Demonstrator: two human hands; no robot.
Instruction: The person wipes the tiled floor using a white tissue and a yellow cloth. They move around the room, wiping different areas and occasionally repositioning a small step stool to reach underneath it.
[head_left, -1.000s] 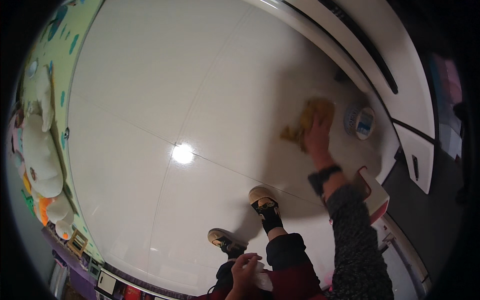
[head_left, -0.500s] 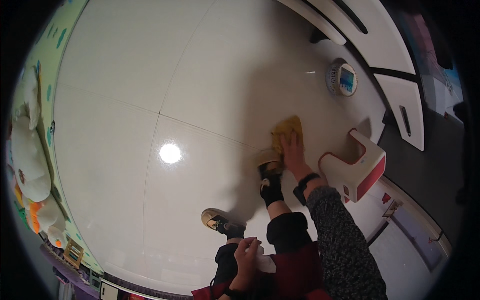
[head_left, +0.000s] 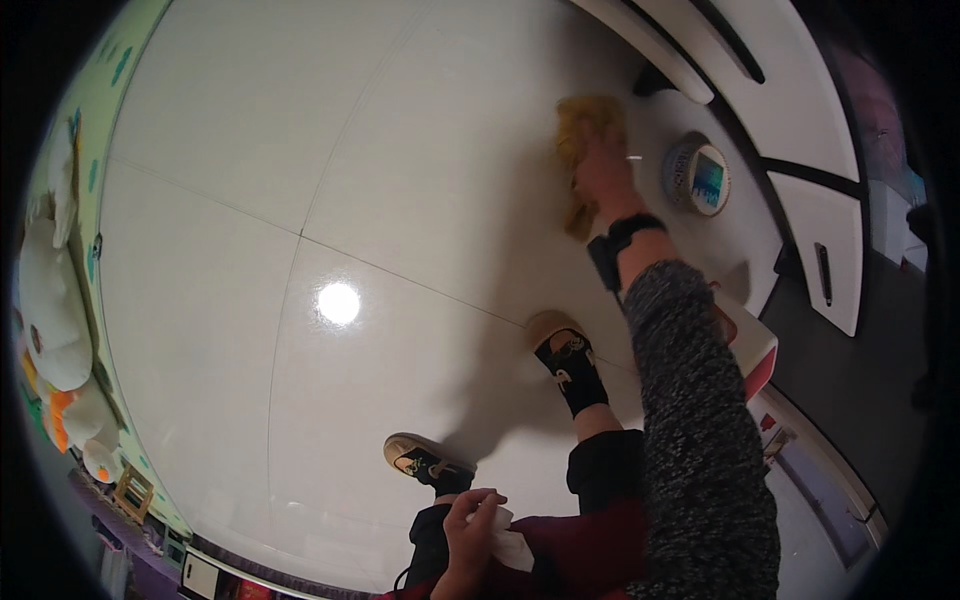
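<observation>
Far left: pale green edge [head_left: 100,200] with blue patches, plump white plush toys [head_left: 55,300] along it, small wooden frame [head_left: 134,492] and purple fabric [head_left: 120,525] lower down. Floor [head_left: 210,330] is glossy off-white tile, thin dark joints crossing, bright lamp reflection [head_left: 338,303]. Left shoe [head_left: 415,456]: black, tan toe. Left hand [head_left: 470,535] near the lap, fingers closed round a crumpled white tissue [head_left: 513,549]. Right shoe [head_left: 565,350] matches. Yellow cloth [head_left: 590,112], soft and rumpled, lies on the tile upper right of center; right hand [head_left: 605,175] is on it, blurred, can't tell if clenched or flat. Black wristband [head_left: 625,240], gray nubby knit sleeve [head_left: 700,400]. Just right of that hand: round tub [head_left: 697,175], blue-green picture on its face, any print too small to read. Then white-and-red stool [head_left: 757,350], partly behind the sleeve; smooth white cabinet [head_left: 815,230] with dark handles.
</observation>
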